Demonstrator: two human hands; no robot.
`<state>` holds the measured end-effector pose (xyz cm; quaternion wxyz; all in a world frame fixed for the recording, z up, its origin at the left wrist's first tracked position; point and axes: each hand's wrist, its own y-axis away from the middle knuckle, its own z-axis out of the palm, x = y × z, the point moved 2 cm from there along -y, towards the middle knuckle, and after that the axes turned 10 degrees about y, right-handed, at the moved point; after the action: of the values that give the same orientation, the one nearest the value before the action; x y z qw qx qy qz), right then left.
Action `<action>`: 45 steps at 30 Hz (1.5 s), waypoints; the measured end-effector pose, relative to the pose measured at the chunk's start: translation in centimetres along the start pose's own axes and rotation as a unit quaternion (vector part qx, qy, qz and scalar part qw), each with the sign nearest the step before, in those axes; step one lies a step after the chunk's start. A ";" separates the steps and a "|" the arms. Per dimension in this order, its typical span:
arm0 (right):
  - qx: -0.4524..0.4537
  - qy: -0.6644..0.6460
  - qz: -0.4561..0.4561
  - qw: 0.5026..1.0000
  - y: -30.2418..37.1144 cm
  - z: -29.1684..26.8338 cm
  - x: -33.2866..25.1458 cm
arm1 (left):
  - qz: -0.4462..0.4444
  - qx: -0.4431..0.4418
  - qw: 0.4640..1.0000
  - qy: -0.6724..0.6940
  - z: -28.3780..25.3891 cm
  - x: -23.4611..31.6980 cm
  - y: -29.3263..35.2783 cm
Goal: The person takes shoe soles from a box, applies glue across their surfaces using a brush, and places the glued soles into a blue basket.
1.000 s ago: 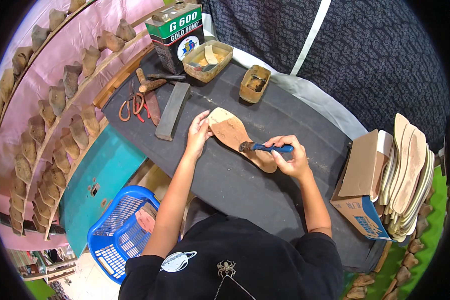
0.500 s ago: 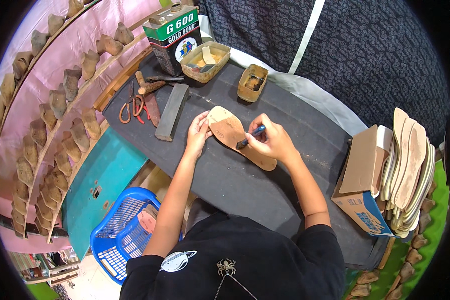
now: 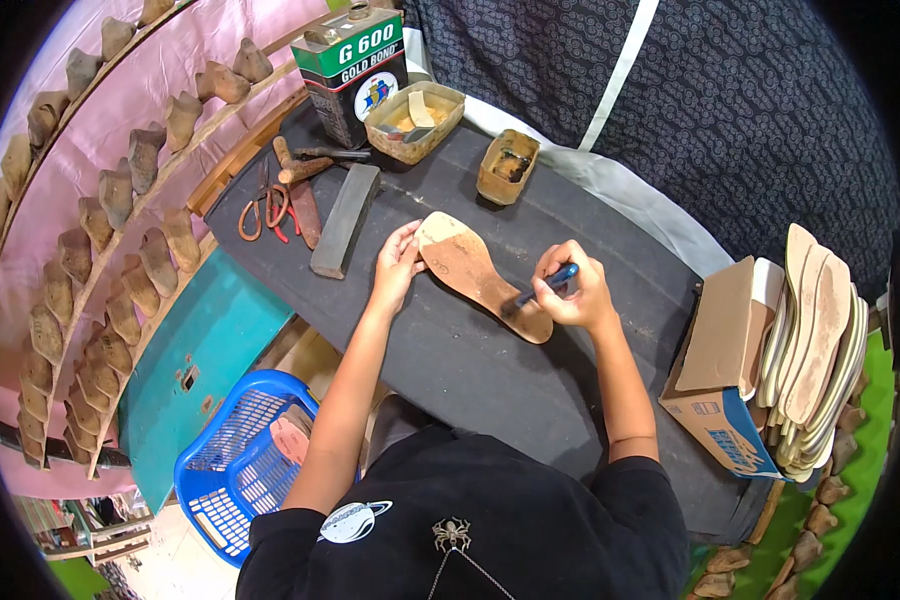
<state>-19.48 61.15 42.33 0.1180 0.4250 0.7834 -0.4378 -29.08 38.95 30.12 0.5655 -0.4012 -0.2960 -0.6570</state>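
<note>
Right grip (image 3: pixel 578 292) curled tight round the blue brush (image 3: pixel 553 282), its tip down on the narrow end of the sole (image 3: pixel 467 264)! That sole lies just left of this grip, slanting over the counter (image 3: pixel 450 372). Left grip (image 3: pixel 398 264) closes on its broad end's edge. Farther out: grey block (image 3: pixel 346 222), small tub (image 3: pixel 497 191), and, well right, a carton (image 3: pixel 715 335).

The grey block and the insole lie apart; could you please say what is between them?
The head view shows the left hand, holding the insole, then dark tabletop up to the grey block.
</note>
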 end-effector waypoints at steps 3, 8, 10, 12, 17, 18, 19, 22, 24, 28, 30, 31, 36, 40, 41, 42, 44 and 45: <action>0.030 -0.027 -0.030 0.999 -0.2 1.4 -0.3 | -0.008 -0.001 1.000 -0.005 0.3 0.0 0.0; 0.011 -0.002 -0.087 0.996 -0.2 2.9 -1.0 | -0.002 -0.004 1.000 -0.012 0.2 -0.1 0.1; -0.002 0.027 -0.098 0.995 -0.1 2.5 -1.2 | 0.000 -0.003 1.000 -0.018 0.1 -0.1 0.1; -0.016 0.054 -0.110 0.992 0.1 2.2 -1.5 | -0.001 0.003 1.000 -0.014 0.1 0.0 0.1; -0.024 0.038 -0.104 0.994 0.5 1.4 -1.2 | -0.006 0.007 1.000 -0.027 0.1 0.0 0.1; -0.028 0.029 -0.091 0.995 0.6 1.2 -1.1 | -0.006 0.005 1.000 -0.020 0.1 0.0 0.1; -0.014 0.010 -0.102 0.995 0.6 1.2 -0.8 | -0.007 0.003 1.000 -0.020 0.2 0.0 0.1; 0.092 -0.041 -0.119 0.988 0.5 1.5 -0.6 | -0.004 -0.001 1.000 -0.014 0.3 0.0 0.1; 0.083 -0.029 -0.128 0.988 0.6 1.5 -0.2 | 0.001 -0.003 1.000 -0.018 0.1 -0.1 0.0; 0.048 -0.001 -0.094 0.994 1.3 1.3 0.8 | -0.004 -0.007 1.000 -0.013 0.3 0.0 0.1; 0.033 -0.010 -0.063 0.997 1.7 0.6 1.1 | -0.004 -0.005 1.000 -0.021 0.2 0.0 0.1; 0.042 -0.026 -0.043 0.998 2.1 0.3 1.4 | -0.004 -0.005 1.000 -0.021 0.2 0.0 0.2; 0.042 -0.040 -0.001 0.998 2.5 -1.2 1.6 | -0.004 0.003 0.999 -0.033 0.2 0.0 0.1; 0.153 -0.089 -0.021 0.984 2.4 -0.2 1.9 | -0.001 -0.005 1.000 -0.026 0.1 -0.1 0.1; 0.154 -0.089 -0.021 0.984 2.3 0.2 1.8 | -0.004 -0.009 1.000 -0.024 0.1 -0.1 0.1; 0.148 -0.080 -0.018 0.986 2.1 0.6 1.8 | -0.006 -0.012 1.000 -0.023 0.2 -0.1 0.0; 0.140 -0.072 -0.016 0.987 2.1 1.0 2.1 | -0.006 -0.008 1.000 -0.024 0.2 0.0 0.1; 0.129 -0.084 -0.002 0.988 2.3 1.1 2.5 | -0.005 -0.006 1.000 -0.025 0.2 0.0 0.1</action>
<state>-19.39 62.28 38.98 0.1269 0.3970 0.7086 -0.5693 -28.94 39.10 30.19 0.5520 -0.4193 -0.3083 -0.6515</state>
